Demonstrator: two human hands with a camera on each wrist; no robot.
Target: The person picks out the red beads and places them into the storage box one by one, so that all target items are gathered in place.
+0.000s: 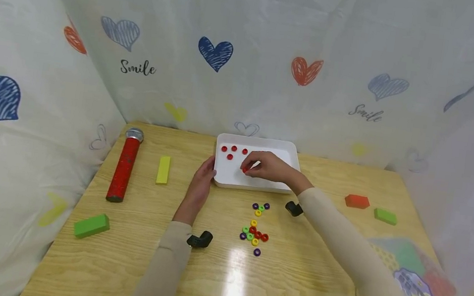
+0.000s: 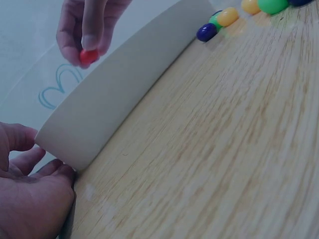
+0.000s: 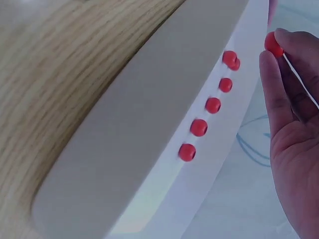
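My right hand (image 1: 268,166) is over the white tray (image 1: 254,189) and pinches a red bead (image 3: 273,45) between thumb and fingertip. Several other red beads (image 1: 230,156) lie on the tray floor toward its left side; the right wrist view shows some as a row (image 3: 213,105). My left hand (image 1: 202,186) holds the tray's left end near the front corner. In the left wrist view its thumb touches the rim and its fingers are curled against the tray wall (image 2: 104,117). Between my forearms, loose purple, green, yellow and red beads (image 1: 252,229) lie on the wooden table.
A red microphone (image 1: 124,168), a yellow block (image 1: 163,170) and a green block (image 1: 92,226) lie at left. To the right are a red block (image 1: 357,201), another green block (image 1: 385,216) and a clear printed bag (image 1: 420,292). A printed curtain (image 1: 261,31) encloses the table's back and sides.
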